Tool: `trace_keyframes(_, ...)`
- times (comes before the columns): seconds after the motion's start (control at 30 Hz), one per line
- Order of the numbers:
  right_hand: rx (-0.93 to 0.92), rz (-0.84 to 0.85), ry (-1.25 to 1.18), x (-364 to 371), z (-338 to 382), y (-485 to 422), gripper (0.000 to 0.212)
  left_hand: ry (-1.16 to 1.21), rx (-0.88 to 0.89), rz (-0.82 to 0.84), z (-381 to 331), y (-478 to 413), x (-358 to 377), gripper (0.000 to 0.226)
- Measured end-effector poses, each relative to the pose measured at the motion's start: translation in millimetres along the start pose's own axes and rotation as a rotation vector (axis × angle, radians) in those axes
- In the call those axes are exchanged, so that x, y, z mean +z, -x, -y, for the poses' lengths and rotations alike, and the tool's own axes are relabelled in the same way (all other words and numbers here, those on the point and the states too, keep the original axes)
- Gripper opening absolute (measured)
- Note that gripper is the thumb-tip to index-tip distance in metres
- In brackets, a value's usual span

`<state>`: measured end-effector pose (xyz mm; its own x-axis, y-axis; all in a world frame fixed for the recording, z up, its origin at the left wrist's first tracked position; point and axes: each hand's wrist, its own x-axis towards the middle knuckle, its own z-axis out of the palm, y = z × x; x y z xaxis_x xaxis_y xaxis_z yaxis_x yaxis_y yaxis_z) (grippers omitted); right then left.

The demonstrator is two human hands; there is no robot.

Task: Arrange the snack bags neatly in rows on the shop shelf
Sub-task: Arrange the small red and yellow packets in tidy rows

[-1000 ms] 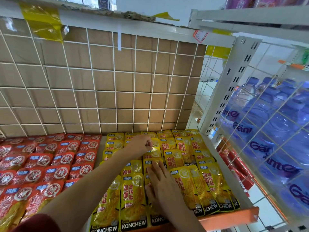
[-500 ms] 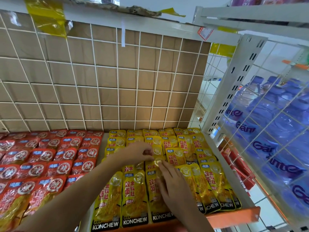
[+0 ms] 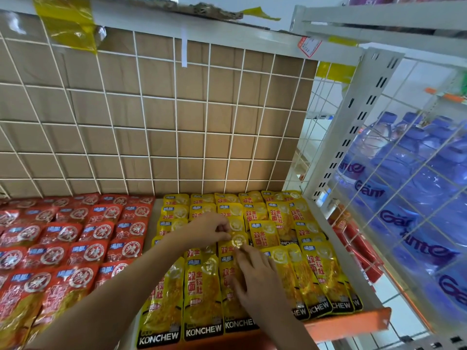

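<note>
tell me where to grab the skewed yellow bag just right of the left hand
Probably pinch the skewed yellow bag by its flat top edge, from the right: it lies atop its neighbours, that edge exposed, and the left hand crowds its left.

Two hands: left hand [image 3: 209, 231], right hand [image 3: 255, 276]; six yellow KONCHEW snack bags [image 3: 176, 199] across the back row; red snack bags [image 3: 83, 233] at 9 o'clock, too overlapped to count.

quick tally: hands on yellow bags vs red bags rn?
Yellow bags: 2 (left hand pinching one, right hand resting flat)
Red bags: 0
Total: 2 hands
</note>
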<state>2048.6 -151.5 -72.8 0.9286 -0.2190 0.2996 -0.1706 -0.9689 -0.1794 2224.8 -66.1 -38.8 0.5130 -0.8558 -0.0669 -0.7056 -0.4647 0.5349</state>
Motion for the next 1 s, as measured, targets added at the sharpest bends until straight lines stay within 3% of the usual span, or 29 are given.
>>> trace_keyframes(0.3,0.066,0.153,-0.064,-12.0,4.2,-0.1,0.061,0.091,0.004,-0.053,0.2,4.9,1.1,0.011)
trace_keyframes(0.43,0.064,0.128,-0.239,-15.2,-5.7,-6.0,0.078,0.1,-0.069,-0.252,-0.4,14.4,-3.5,0.012)
trace_keyframes(0.53,0.085,0.124,-0.227,-20.8,-15.8,-21.2,0.072,0.032,-0.112,-0.357,-7.1,26.8,-4.5,0.02)
trace_keyframes(0.67,0.123,0.162,-0.203,-20.4,-36.0,-52.2,0.045,-0.121,-0.047,-0.216,-25.2,44.4,8.1,0.036)
trace_keyframes(0.83,0.11,0.223,-0.257,-10.8,-51.9,-88.1,0.038,-0.286,0.032,-0.09,-34.4,57.9,32.7,0.076)
trace_keyframes(1.0,0.048,0.272,-0.236,-4.2,-50.0,-113.7,0.032,-0.456,0.062,-0.018,-30.1,63.8,46.1,0.062)
